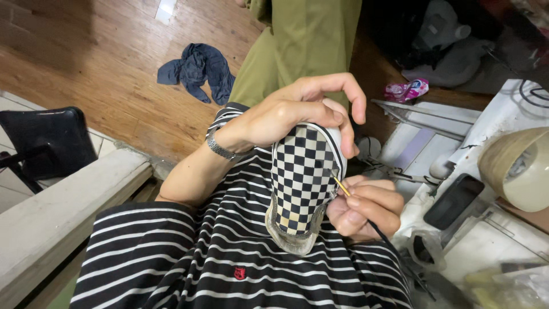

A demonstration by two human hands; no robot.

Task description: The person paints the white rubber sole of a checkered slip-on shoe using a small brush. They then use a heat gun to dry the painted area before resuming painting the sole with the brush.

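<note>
Holding the checkered shoe [303,183] against your striped shirt [229,257], your left hand [291,111] wraps its toe end from 12 o'clock, fingers curled closed around the upper and sole. Your right hand [366,209], at 3 o'clock of the shoe, has its fingers pinched shut on a thin brush [343,189], whose tip touches the seam where the upper meets the sole. The step in hand looks like working along that side seam; the next stroke calls for a steady shoe and a light, narrow touch so the tip stays on the seam line.

A crumpled pink and white packet [407,90] lies on the floor at 1 o'clock. A large tape roll [517,169] sits at 3 o'clock on the cluttered tabletop [497,246], just beyond a dark phone [454,201].
</note>
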